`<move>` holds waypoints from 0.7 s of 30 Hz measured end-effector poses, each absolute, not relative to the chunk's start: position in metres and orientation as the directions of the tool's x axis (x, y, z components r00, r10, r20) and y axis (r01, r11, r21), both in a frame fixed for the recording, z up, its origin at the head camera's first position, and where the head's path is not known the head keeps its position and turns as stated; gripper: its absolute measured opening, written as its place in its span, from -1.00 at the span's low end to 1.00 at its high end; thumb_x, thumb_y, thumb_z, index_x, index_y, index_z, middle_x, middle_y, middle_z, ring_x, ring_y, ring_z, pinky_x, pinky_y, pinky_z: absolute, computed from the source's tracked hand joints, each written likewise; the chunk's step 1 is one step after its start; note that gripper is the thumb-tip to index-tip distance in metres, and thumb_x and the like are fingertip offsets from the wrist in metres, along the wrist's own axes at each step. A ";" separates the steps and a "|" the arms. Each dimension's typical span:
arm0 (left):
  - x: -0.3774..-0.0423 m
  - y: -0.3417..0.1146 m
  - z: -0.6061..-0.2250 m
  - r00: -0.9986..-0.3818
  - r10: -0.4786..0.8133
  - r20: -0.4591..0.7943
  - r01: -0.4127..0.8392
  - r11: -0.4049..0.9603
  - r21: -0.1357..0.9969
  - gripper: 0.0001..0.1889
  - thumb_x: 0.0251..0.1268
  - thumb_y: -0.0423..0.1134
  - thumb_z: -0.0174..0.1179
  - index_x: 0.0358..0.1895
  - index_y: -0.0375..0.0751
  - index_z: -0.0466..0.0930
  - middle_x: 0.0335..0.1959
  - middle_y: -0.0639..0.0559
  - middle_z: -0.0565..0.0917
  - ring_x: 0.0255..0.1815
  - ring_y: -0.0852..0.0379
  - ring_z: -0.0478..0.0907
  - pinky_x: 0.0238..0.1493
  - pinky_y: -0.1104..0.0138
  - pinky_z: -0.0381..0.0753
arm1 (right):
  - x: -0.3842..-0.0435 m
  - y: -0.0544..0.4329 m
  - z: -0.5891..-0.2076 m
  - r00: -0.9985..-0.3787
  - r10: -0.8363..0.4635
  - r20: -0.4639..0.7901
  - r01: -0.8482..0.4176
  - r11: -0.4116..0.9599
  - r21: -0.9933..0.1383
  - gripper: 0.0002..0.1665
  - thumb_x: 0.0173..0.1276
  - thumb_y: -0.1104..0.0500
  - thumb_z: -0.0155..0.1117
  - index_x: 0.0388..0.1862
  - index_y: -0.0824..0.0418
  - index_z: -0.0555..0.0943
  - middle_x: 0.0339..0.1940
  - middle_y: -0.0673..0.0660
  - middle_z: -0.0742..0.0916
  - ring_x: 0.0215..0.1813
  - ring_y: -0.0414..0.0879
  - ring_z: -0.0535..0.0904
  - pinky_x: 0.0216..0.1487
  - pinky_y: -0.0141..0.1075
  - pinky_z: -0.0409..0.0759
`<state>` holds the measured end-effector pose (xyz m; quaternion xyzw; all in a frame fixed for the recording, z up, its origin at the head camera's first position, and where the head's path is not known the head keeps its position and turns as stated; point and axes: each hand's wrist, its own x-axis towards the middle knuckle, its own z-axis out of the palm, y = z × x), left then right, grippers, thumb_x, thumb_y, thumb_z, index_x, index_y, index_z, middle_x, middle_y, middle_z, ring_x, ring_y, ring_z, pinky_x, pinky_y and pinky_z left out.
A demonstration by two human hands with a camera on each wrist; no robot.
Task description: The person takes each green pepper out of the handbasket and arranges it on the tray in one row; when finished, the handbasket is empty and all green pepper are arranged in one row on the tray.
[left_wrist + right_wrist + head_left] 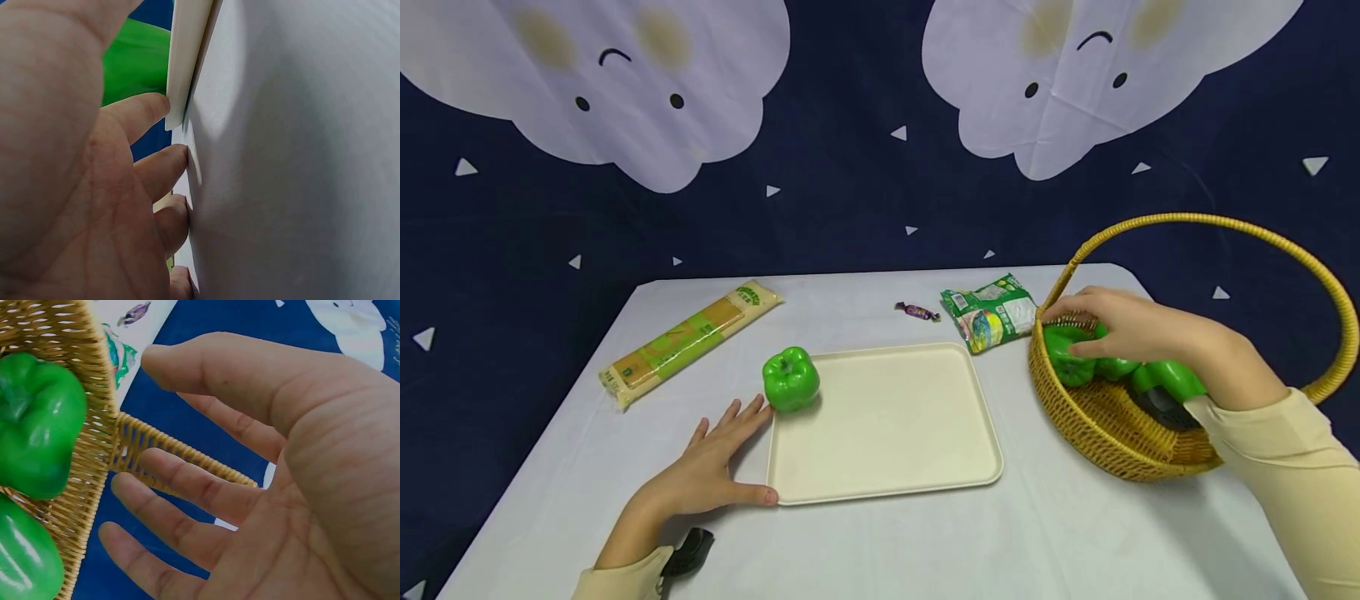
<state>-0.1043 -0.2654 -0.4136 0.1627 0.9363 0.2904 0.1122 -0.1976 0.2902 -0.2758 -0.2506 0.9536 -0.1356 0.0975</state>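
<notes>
My left hand (707, 471) lies spread at the left edge of a cream tray (887, 425), its thumb at the near left corner. In the left wrist view a fingertip meets the tray rim (184, 69). A green bell pepper (791, 380) sits on the tray's far left corner, just beyond those fingers. Over the wicker basket (1105, 446) reaches my right hand (1138, 325), fingers apart and holding nothing. Beneath it in the basket are green peppers (1070, 357), partly hidden by the hand; the right wrist view shows one bell pepper (44, 425) beside the fingers.
A long yellow-green packet (692, 342) lies at the back left. A purple wrapped candy (917, 312) and a green snack bag (991, 312) lie behind the tray. The basket's tall handle (1195, 218) arches over the right side. A dark patterned cloth hangs behind the white table.
</notes>
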 end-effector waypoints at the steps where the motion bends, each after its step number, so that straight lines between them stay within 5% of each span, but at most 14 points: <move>1: -0.104 -0.265 -0.414 -0.922 0.370 -0.116 0.239 0.778 0.581 0.31 -0.14 0.30 0.67 0.72 -0.08 0.20 0.77 -0.29 0.08 0.76 -0.58 -0.19 0.53 -0.63 -0.39 | -0.198 0.291 -0.277 -0.856 -0.502 -0.127 -0.447 0.840 -0.307 -0.41 0.39 0.20 0.55 0.39 0.12 0.66 0.17 0.19 0.73 0.02 -0.02 0.66 0.03 -0.05 0.67; 8: -0.104 -0.264 -0.413 -0.923 0.368 -0.116 0.236 0.776 0.585 0.31 -0.15 0.30 0.67 0.72 -0.09 0.21 0.77 -0.29 0.08 0.76 -0.58 -0.18 0.53 -0.63 -0.39 | -0.201 0.293 -0.287 -0.852 -0.496 -0.170 -0.428 0.845 -0.320 -0.35 0.38 0.18 0.56 0.44 0.05 0.63 0.25 0.30 0.70 0.03 0.03 0.65 0.02 -0.01 0.68; 15: -0.105 -0.264 -0.413 -0.922 0.370 -0.113 0.243 0.780 0.577 0.31 -0.16 0.32 0.67 0.72 -0.08 0.21 0.77 -0.30 0.08 0.76 -0.58 -0.18 0.53 -0.64 -0.38 | -0.202 0.292 -0.293 -0.849 -0.497 -0.182 -0.429 0.847 -0.313 -0.29 0.35 0.17 0.58 0.48 -0.05 0.62 0.48 0.38 0.60 0.44 0.35 0.57 0.35 0.32 0.60; 21: -0.105 -0.265 -0.414 -0.923 0.368 -0.109 0.243 0.779 0.578 0.32 -0.17 0.33 0.67 0.71 -0.09 0.22 0.77 -0.30 0.08 0.75 -0.58 -0.18 0.53 -0.63 -0.38 | -0.206 0.291 -0.297 -0.839 -0.510 -0.190 -0.440 0.841 -0.314 -0.25 0.28 0.18 0.62 0.47 0.01 0.63 0.50 0.44 0.58 0.51 0.47 0.47 0.41 0.41 0.50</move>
